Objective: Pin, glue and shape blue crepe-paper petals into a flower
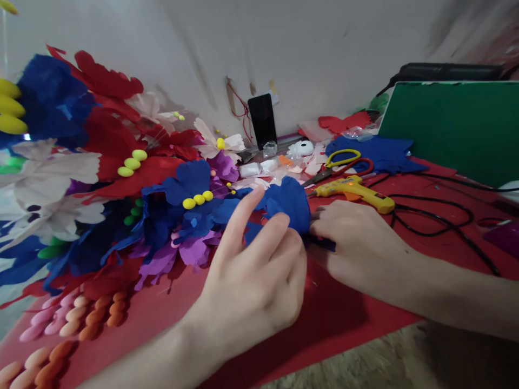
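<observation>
My left hand point(255, 270) pinches a blue paper flower point(286, 202) over the red sheet point(332, 313), with the index finger stretched out along the petals. From the right, my right hand point(357, 243) is closed on the same flower's base and on a dark stem piece below it. Both hands meet at the flower in the middle of the view.
A heap of finished paper flowers point(101, 167) in blue, red, white and purple fills the left. A yellow glue gun point(357, 192) with its black cord point(438, 216), scissors point(344, 162), a black phone point(263, 120), blue paper scraps point(385, 151) and a green board point(454, 124) lie behind.
</observation>
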{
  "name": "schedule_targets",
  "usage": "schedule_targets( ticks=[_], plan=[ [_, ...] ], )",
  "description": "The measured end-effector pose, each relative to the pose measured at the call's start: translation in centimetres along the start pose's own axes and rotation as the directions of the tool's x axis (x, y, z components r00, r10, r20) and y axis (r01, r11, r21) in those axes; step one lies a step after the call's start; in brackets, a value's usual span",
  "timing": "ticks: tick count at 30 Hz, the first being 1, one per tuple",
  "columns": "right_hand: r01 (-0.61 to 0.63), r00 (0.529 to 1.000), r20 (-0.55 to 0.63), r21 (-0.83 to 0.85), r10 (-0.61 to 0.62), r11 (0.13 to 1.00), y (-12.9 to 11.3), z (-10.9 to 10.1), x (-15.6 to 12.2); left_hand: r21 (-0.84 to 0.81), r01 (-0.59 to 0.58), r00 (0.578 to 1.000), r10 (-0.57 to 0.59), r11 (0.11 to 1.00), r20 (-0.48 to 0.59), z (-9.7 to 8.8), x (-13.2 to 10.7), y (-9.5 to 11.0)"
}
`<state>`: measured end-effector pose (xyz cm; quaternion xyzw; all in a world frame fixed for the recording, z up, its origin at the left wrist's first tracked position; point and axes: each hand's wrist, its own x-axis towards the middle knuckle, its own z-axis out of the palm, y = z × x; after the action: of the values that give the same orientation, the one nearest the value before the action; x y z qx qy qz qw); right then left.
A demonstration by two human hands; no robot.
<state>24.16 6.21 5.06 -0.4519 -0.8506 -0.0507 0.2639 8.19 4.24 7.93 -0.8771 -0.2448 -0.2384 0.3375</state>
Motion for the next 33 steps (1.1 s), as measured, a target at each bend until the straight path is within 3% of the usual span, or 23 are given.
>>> schedule_targets(
  ticks=[6,9,14,18,24,29,33],
  plan=[
    [-0.099,0.992,0.084,0.033,0.096,0.995,0.2,-0.4,0.5,0.052,0.042,0.999,-0.043,0.998,0.029,0.1,0.0,-0.6],
    [-0.102,0.989,0.107,0.033,0.098,0.994,0.4,-0.4,0.5,-0.018,0.051,0.999,-0.052,0.999,-0.004,0.0,0.1,-1.0],
    [-0.038,0.995,0.099,0.058,0.032,0.998,1.3,-0.3,0.7,-0.128,0.064,0.991,-0.048,0.990,0.125,-0.4,0.2,-2.4],
    [-0.006,0.994,0.106,0.073,-0.002,0.997,1.6,-0.3,0.9,-0.222,0.067,0.990,-0.037,0.973,0.134,-0.7,0.2,-3.0],
    [-0.070,0.986,0.159,0.188,0.040,0.980,2.0,-0.8,1.4,-0.315,0.148,0.983,-0.106,0.937,0.148,-0.3,-0.2,-4.1],
    [-0.073,0.982,0.187,0.328,0.011,0.942,2.2,-1.1,1.6,-0.438,0.290,0.936,-0.157,0.851,0.316,0.3,0.2,-4.8],
    [-0.036,0.986,0.165,0.342,-0.022,0.939,2.0,-0.9,1.4,-0.519,0.344,0.925,-0.187,0.783,0.331,0.6,0.4,-4.4]
  ],
)
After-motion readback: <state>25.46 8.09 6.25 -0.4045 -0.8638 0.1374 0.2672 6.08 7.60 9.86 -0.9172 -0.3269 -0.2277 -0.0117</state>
